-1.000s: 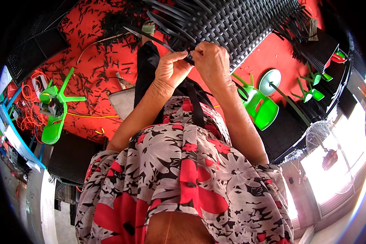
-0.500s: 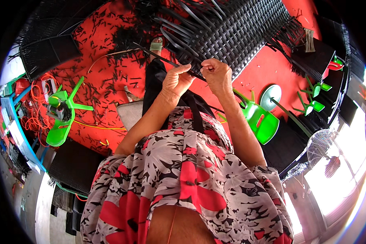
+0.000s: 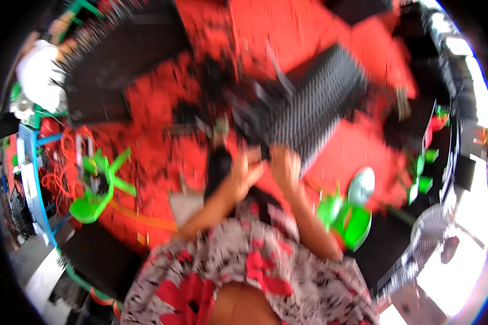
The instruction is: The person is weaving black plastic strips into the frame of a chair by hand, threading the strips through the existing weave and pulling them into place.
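Note:
Motion smears the view. My left hand [image 3: 247, 172] and my right hand [image 3: 285, 167] are close together in front of my body, fingers closed. Between them shows a short dark piece of a black flat strip [image 3: 264, 151]; its ends are lost in the blur. Just beyond my hands lies a black woven panel [image 3: 322, 100], slanting up to the right. Loose strip ends [image 3: 255, 105] stick out from its left side. My right hand is nearest the panel's lower corner; whether it touches the panel I cannot tell.
Black strip scraps litter the red floor [image 3: 157, 103]. A green chair [image 3: 95, 197] stands left beside orange cords [image 3: 59, 173]; another green chair [image 3: 358, 227] is right, near a pale round disc [image 3: 361, 186]. A fan [image 3: 431, 227] stands far right. A person in white [image 3: 40, 76] is upper left.
My view has tilted up, so panel, chairs and hands sit lower in it. The person in white has come into view. My hands stay close together, and the strip is now blurred.

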